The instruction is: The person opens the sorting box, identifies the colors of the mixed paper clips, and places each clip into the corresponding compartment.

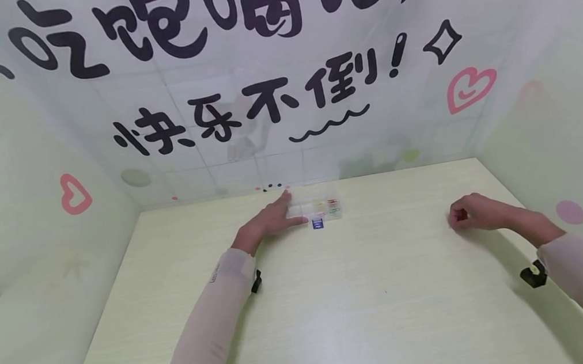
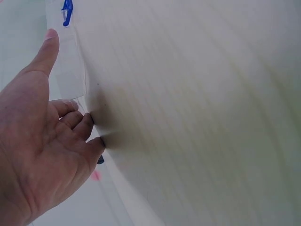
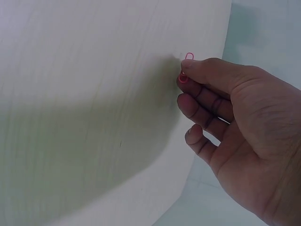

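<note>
Toward the back of the table is a clear plastic compartment box (image 1: 296, 211). Small yellow, red and green pieces (image 1: 332, 202), too small to make out in the head view, lie in its right compartments. A blue clasp (image 1: 318, 223) is at its front edge. At the box's left end the left hand (image 1: 273, 218) spreads its thumb from its fingers, the thumb along the box's front. In the right wrist view, the right hand (image 3: 254, 127) pinches a pinkish-red paper clip (image 3: 189, 56) between thumb and index finger. That hand is well right of the box, close above the table.
The pale wood-grain table (image 1: 364, 303) spreads out in front of both arms. Behind it stands a whitish sheet (image 1: 239, 65) with black lettering and pink hearts, and similar sheets rise at left and right.
</note>
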Demonstrator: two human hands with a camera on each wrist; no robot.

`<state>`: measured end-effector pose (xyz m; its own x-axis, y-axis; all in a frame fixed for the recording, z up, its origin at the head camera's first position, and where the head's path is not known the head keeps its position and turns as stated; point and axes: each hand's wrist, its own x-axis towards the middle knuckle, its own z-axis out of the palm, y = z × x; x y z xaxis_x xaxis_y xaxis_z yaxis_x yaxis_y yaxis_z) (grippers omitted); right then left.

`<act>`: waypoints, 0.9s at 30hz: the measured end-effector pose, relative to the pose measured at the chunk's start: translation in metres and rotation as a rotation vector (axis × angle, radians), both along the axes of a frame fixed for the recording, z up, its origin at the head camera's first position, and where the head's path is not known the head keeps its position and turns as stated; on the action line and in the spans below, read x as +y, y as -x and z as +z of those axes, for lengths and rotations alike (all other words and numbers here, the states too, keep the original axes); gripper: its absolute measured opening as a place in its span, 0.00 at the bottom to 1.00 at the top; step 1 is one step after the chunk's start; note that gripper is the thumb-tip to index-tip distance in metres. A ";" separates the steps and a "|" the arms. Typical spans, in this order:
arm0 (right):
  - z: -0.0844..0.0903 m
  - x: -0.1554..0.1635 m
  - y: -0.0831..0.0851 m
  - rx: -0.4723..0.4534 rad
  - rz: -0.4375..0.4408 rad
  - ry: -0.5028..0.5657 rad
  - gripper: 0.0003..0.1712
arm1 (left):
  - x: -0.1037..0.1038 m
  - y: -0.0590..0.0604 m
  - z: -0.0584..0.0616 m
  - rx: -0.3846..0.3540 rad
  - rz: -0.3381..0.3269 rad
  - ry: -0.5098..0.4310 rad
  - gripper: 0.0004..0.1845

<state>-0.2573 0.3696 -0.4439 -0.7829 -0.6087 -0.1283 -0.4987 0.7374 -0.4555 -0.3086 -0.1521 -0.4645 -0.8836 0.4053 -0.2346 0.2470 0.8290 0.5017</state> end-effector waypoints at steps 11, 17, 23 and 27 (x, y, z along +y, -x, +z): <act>0.008 -0.016 0.005 0.083 0.022 0.017 0.13 | 0.000 -0.001 0.001 0.000 -0.006 0.000 0.58; 0.014 -0.032 0.008 0.116 0.032 0.041 0.11 | 0.000 -0.001 0.001 0.000 -0.003 -0.001 0.58; 0.020 -0.050 0.013 0.160 0.049 0.078 0.10 | -0.001 -0.003 0.001 0.003 -0.002 0.000 0.58; 0.024 -0.062 0.017 0.170 0.046 0.088 0.09 | 0.000 -0.003 0.002 0.005 -0.001 -0.004 0.58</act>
<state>-0.2740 0.3074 -0.4197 -0.7599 -0.6474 0.0587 -0.6061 0.6730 -0.4240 -0.3052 -0.1522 -0.4626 -0.8843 0.4071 -0.2285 0.2502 0.8266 0.5041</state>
